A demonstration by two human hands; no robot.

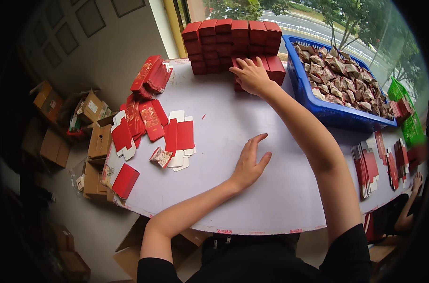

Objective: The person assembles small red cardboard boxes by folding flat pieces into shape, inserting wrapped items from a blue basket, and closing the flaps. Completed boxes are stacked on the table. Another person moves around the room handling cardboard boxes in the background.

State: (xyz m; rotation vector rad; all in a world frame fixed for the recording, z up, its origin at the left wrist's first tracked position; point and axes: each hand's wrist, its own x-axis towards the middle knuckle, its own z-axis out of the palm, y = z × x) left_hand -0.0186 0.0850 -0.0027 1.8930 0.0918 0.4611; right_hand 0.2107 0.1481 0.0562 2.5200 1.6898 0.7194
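Observation:
At the far side of the table, my right hand (254, 78) reaches to a stack of small red boxes (226, 35). Its fingers are spread over the top of the front boxes (276, 66), touching or just above them; part of these is hidden under the hand. Nearer the middle, my left hand (247, 162) rests open over the white table (214, 137), thumb apart and nothing in it. To its left lie flat, unfolded red-and-white cartons (184, 137) and a small patterned wrapped packet (161, 157). One red box (126, 181) sits by the front left edge.
A blue basket (318, 106) full of wrapped packets stands at the right, with a green basket (408, 120) beyond. Red envelopes (151, 78) are piled at the left; flat cartons (365, 170) lie at the right. Brown cardboard boxes (99, 141) are on the floor. Another person's hand (417, 181) shows at right.

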